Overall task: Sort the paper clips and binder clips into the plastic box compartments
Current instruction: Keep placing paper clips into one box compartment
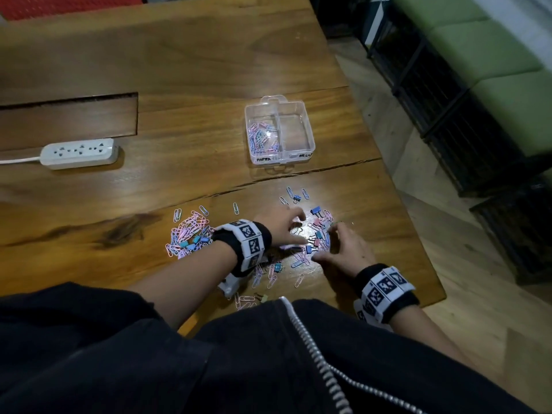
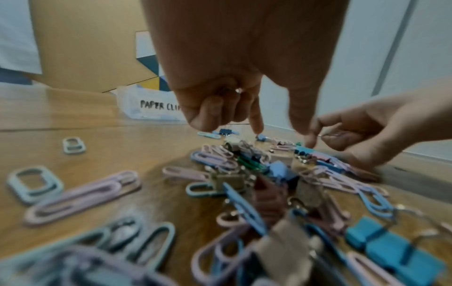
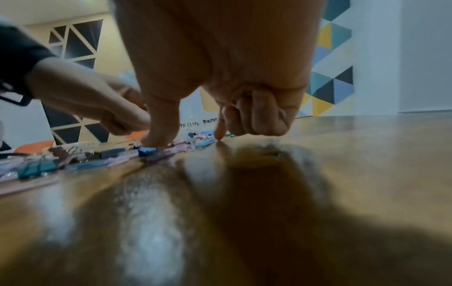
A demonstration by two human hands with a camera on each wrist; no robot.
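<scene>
A clear two-compartment plastic box (image 1: pixel 311 135) stands mid-table; its left compartment holds paper clips (image 1: pixel 263 135), its right one is bare. Pastel paper clips and small binder clips (image 1: pixel 318 234) lie scattered near the front edge, with a second heap (image 1: pixel 191 234) to the left. My left hand (image 1: pixel 286 227) hovers over the pile, index and thumb (image 2: pixel 304 133) pointing down, the other fingers curled round something metallic (image 2: pixel 233 91). My right hand (image 1: pixel 343 249) is beside it: thumb on a blue binder clip (image 3: pixel 146 151), index tip on the wood, a thin wire at its curled fingers (image 2: pixel 322 135).
A white power strip (image 1: pixel 79 153) lies at the left, below a rectangular recess (image 1: pixel 68 121) in the wooden table. The table's right edge (image 1: pixel 418 234) runs close to my right hand. Beyond it are floor and green-cushioned dark benches (image 1: pixel 478 85).
</scene>
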